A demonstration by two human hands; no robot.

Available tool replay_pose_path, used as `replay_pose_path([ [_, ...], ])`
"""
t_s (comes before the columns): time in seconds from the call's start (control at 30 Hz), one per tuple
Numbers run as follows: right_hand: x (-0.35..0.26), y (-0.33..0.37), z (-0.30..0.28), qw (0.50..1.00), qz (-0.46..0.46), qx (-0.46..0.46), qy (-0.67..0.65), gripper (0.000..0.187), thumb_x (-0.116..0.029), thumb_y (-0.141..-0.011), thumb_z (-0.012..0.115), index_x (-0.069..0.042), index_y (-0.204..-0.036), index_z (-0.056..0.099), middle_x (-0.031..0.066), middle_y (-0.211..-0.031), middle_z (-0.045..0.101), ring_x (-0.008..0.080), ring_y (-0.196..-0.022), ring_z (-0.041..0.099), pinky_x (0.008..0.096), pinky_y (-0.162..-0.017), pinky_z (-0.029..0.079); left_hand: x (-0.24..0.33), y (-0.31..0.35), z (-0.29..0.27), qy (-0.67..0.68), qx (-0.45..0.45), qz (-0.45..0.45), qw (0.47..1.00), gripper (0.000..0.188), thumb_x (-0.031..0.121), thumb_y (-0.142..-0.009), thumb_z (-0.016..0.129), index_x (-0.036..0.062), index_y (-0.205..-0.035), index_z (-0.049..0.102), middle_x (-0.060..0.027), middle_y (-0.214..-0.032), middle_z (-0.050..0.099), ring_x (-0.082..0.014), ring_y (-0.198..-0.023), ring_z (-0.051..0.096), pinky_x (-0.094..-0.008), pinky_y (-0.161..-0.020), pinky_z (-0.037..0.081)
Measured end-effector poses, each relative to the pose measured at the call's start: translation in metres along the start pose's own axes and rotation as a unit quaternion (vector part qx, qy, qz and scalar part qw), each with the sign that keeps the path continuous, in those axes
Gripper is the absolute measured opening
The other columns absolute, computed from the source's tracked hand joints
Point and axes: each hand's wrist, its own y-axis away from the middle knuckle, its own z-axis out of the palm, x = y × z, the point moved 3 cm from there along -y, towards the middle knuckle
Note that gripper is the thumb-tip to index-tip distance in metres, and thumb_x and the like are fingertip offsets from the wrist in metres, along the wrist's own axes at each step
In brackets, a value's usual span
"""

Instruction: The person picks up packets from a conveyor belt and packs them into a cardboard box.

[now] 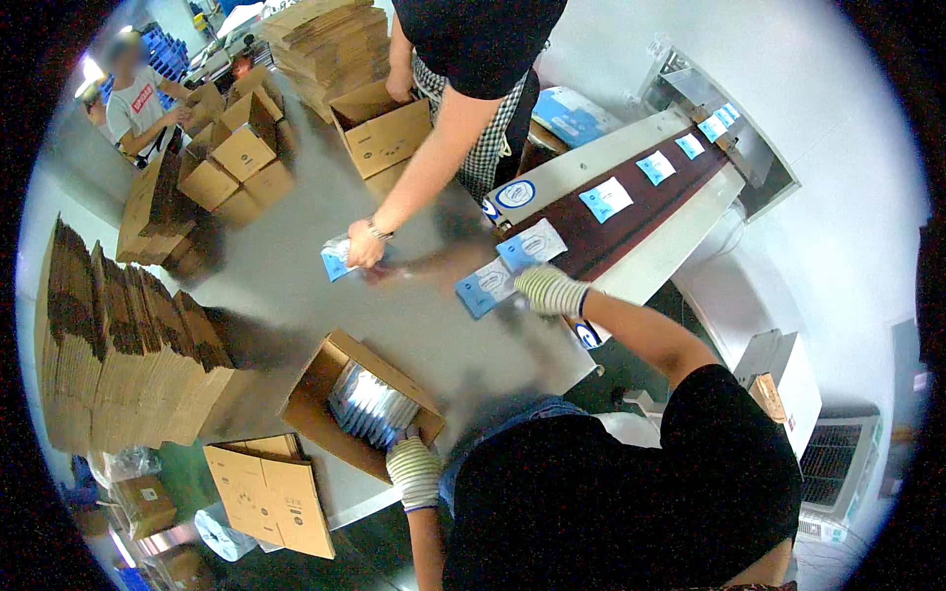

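My left hand (414, 474), in a striped knit glove, is closed at the near corner of an open cardboard box (313, 382), its fingertips reaching inside beside a row of silvery-blue packets (370, 404). A matching glove covers my right hand (552, 291), at the conveyor's lower end. Its curled fingers are on the edge of a flat blue-and-white packet (484, 289); part of the grip is hidden. Just beyond, another packet (533, 244) lies at the belt's end. Across the table, a co-worker's bare hand (365, 246) holds a packet (337, 259).
Several packets ride the dark conveyor belt (641, 212) from a wall opening. The co-worker stands beside another open box (384, 138). Folded cardboard stacks (118, 364) line the left; a flattened carton (271, 497) leans near my box. Another person works behind open boxes (241, 148).
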Motion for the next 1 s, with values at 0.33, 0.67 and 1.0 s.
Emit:
replay_pose_path([
  [0.33,0.092,-0.042,-0.026,0.995,0.078,0.059,0.016,0.035,-0.028,-0.077,0.064,-0.008,-0.106,0.063,0.017,-0.104,0.063,0.036,-0.099,0.059,0.0458,-0.088,0.046,-0.006,-0.009,-0.009,0.003,-0.058,0.001,0.998,0.038,0.027,-0.073,0.061,0.0072,-0.106,0.057,-0.0138,-0.094,0.061,-0.0295,-0.076,0.063,-0.0414,-0.068,0.049],
  [0.67,0.048,-0.104,-0.012,1.0,-0.016,0.008,0.004,0.035,-0.016,-0.072,0.066,-0.007,-0.106,0.062,0.0186,-0.1,0.063,0.0352,-0.096,0.06,0.0436,-0.083,0.048,-0.009,-0.014,-0.022,0.029,-0.077,-0.01,0.997,0.038,0.031,-0.076,0.061,0.0086,-0.107,0.058,-0.0129,-0.094,0.062,-0.0287,-0.076,0.063,-0.0397,-0.07,0.049],
  [1.0,0.046,-0.156,0.06,0.97,0.015,-0.243,0.007,0.043,-0.031,-0.066,0.069,-0.003,-0.098,0.066,0.019,-0.097,0.067,0.0298,-0.086,0.066,0.0412,-0.074,0.052,-0.003,-0.021,-0.041,0.038,-0.103,-0.005,0.994,0.04,0.029,-0.076,0.062,0.0074,-0.109,0.056,-0.0138,-0.096,0.062,-0.0286,-0.084,0.062,-0.04,-0.073,0.049],
])
